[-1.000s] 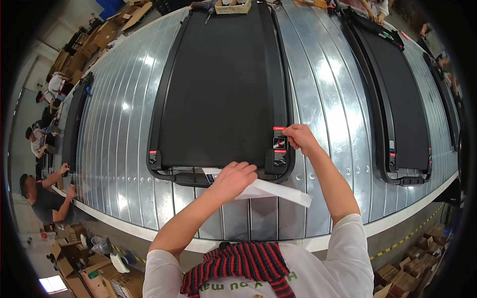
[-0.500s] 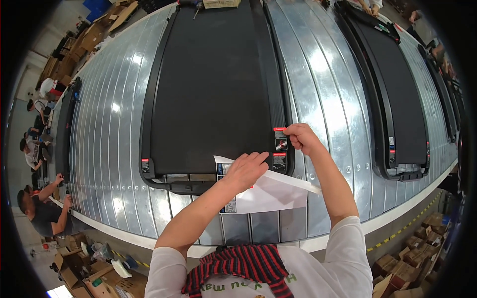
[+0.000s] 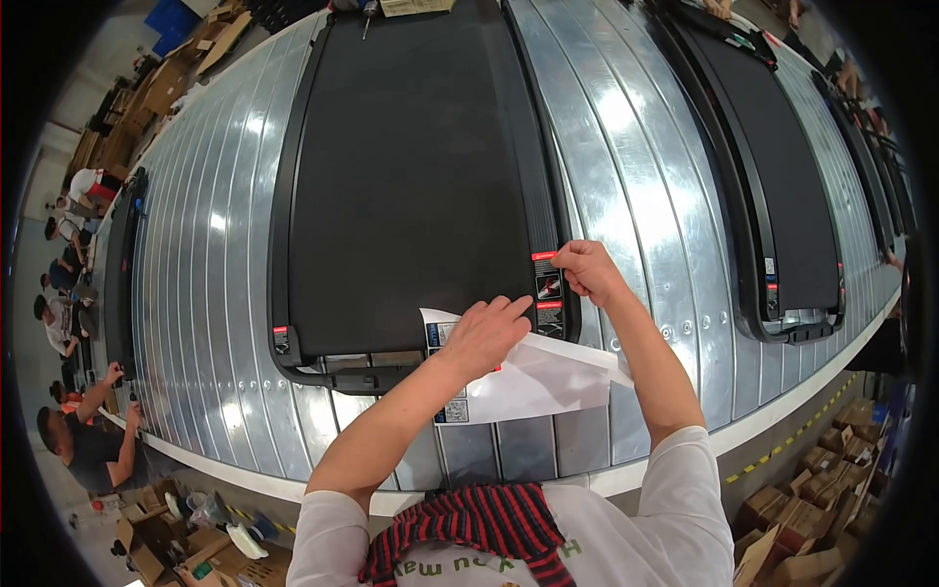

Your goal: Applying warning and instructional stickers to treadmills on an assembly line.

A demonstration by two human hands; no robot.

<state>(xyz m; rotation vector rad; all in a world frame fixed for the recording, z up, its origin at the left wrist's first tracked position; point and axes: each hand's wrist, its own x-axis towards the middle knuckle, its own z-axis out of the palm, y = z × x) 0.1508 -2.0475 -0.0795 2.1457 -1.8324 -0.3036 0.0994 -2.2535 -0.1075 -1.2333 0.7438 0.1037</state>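
A black treadmill deck [image 3: 411,196] lies in front of me on the metal-topped line. On its right side rail, near the close corner, is a black-and-red warning label [image 3: 548,287]. My right hand [image 3: 588,271] is closed in a pinch at the label's upper right edge. My left hand [image 3: 484,338] grips a white sticker sheet [image 3: 548,386], its fingertips reaching toward the label's lower left edge. The thumb is hidden, and the sheet hangs over the deck's near end. Another small label [image 3: 282,340] sits at the deck's near left corner.
More black treadmill decks [image 3: 763,166] rest on the line to the right, and one [image 3: 122,264] at the far left. A co-worker [image 3: 93,435] works at the left edge. Cardboard boxes [image 3: 817,484] stand on the floor at lower right.
The deck and its surroundings have shifted slightly left and down in the view. Both hands keep nearly the same pose, the right still pinching at the label and the left still holding the sheet.
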